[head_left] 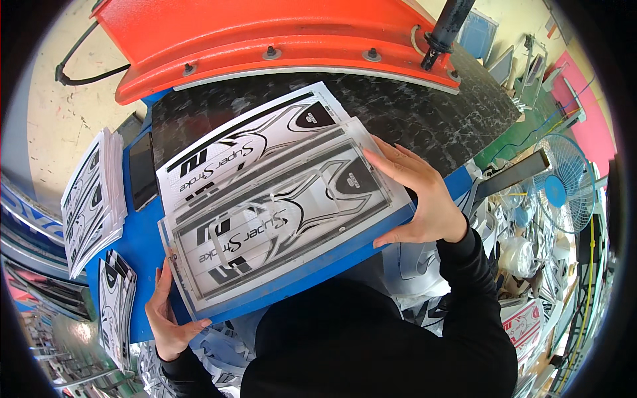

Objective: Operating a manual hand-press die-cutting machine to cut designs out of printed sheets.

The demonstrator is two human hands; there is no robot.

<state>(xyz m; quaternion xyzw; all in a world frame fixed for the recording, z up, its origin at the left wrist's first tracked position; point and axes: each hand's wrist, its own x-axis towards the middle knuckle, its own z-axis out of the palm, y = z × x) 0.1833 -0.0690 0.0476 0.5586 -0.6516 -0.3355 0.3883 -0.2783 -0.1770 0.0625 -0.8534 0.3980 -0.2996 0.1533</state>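
Observation:
Both my hands grip a clear plastic cutting die (pixel 189 304), a rectangular plate with dark raised outlines, lying tilted over a printed sheet (pixel 232 142). Black and grey lettering shows through the plate. At the die's lower left corner is my left hand (pixel 167 318), its thumb along the near edge and its fingers at the left end. My right hand (pixel 418 192) clasps the right end, fingers over the far corner and thumb at the near edge. The sheet's far part sticks out beyond the die on the black marbled table top (pixel 391 109).
A red-orange press beam (pixel 279 40) with bolts spans the far side. Stacked printed sheets (pixel 96 199) stand at the left, with cut pieces (pixel 118 305) nearer me. A dark flat phone-like slab (pixel 142 169) lies beside them. At the right are a fan (pixel 556 189) and heaped scraps (pixel 531 259).

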